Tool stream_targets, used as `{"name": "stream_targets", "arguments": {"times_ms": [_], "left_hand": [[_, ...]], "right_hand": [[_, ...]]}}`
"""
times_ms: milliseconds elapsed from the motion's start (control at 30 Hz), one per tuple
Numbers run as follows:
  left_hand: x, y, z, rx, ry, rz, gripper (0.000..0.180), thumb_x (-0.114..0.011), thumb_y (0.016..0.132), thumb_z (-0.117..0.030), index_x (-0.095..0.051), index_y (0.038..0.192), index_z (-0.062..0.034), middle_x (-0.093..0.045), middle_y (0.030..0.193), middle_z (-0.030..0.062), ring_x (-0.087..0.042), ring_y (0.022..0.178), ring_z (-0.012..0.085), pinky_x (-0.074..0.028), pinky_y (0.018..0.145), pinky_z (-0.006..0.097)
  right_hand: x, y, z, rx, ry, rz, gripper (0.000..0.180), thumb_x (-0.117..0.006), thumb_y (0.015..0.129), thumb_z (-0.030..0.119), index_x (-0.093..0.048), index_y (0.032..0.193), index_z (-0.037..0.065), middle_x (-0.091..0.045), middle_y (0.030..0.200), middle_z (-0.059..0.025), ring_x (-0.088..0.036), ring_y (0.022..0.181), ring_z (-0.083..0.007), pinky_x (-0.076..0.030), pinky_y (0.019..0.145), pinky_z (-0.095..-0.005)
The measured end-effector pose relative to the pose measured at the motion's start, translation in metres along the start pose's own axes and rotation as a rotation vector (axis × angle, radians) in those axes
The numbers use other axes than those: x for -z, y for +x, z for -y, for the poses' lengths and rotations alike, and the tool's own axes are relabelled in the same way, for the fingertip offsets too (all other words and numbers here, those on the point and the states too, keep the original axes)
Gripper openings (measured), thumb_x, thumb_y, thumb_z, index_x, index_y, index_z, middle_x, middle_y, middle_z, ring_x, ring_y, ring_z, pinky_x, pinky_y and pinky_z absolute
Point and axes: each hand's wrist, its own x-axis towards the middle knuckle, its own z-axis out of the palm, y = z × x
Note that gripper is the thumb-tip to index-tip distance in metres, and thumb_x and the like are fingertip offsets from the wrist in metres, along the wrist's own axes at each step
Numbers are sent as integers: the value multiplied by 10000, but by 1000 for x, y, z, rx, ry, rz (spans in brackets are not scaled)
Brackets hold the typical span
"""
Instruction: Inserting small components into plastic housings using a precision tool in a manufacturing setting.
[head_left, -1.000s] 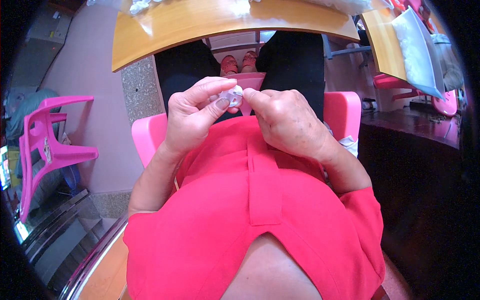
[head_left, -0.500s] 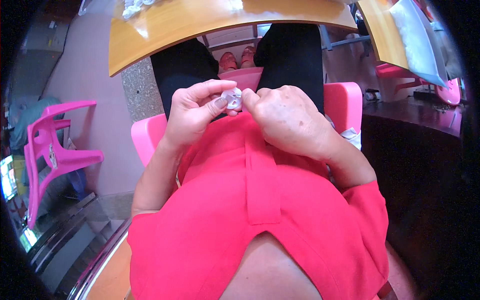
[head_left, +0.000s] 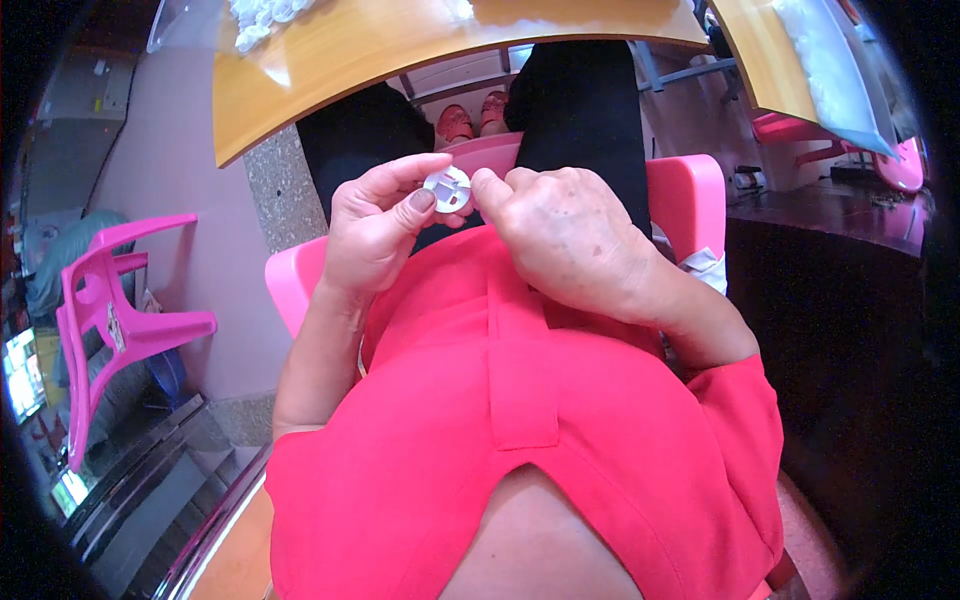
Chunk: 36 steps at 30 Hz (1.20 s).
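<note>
A small round white plastic part [head_left: 448, 188] with cut-out slots is pinched between the thumb and fingers of my left hand [head_left: 372, 225], above my lap. Its slotted face is turned up toward me. Close against the part's right edge is my right hand [head_left: 580, 235], back of the hand up and fingers curled in. Its thumb tip is at the part's rim. Whatever those curled fingers hold, if anything, is hidden beneath the hand.
Ahead stands a wooden table [head_left: 400, 50] with a pile of white pieces [head_left: 262, 22] at its far left. A clear bag of white material [head_left: 830, 80] lies on another tabletop at right. A pink plastic chair [head_left: 125, 310] is tipped at left; pink armrests [head_left: 688, 205] flank me.
The white part has shifted slightly left with my left hand and turned, so more of its slotted face shows. My right hand stays curled beside it, and the view has shifted slightly.
</note>
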Motion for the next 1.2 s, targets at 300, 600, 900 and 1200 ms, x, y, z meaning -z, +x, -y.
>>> {"name": "stream_targets", "arguments": {"times_ms": [300, 600, 900, 1200], "left_hand": [[-4, 1, 3, -141, 292, -10, 268, -608, 879, -4, -614, 1145, 28, -642, 1009, 125, -642, 850, 178, -547, 797, 303], [2, 9, -9, -72, -50, -86, 271, -565, 911, -28, -576, 1175, 33, -646, 1048, 152, -649, 887, 209, -553, 783, 318], [5, 4, -5, -157, -52, -139, 309, -623, 864, 9, -578, 1168, 33, -644, 1062, 135, -630, 940, 180, -537, 840, 301], [6, 3, -3, -156, -26, -124, 322, -631, 853, 22, -577, 1171, 30, -643, 1052, 138, -631, 945, 179, -539, 847, 293]], "right_hand": [[-2, 7, -10, 2, 107, 72, 130, -557, 770, 2, -570, 896, -29, -652, 750, -198, -664, 689, -324, -527, 605, -393], [-16, 17, -12, -67, 806, -96, 165, -487, 880, 36, -626, 950, -18, -620, 701, -190, -641, 647, -279, -477, 593, -362], [-16, 24, -7, -327, 1188, 96, 206, -473, 972, 127, -631, 1024, 6, -532, 614, 25, -425, 494, -25, -335, 448, -190], [-16, 25, -5, -329, 1180, 90, 204, -475, 968, 121, -642, 1000, 8, -531, 613, 28, -430, 491, -21, -333, 440, -187]]}}
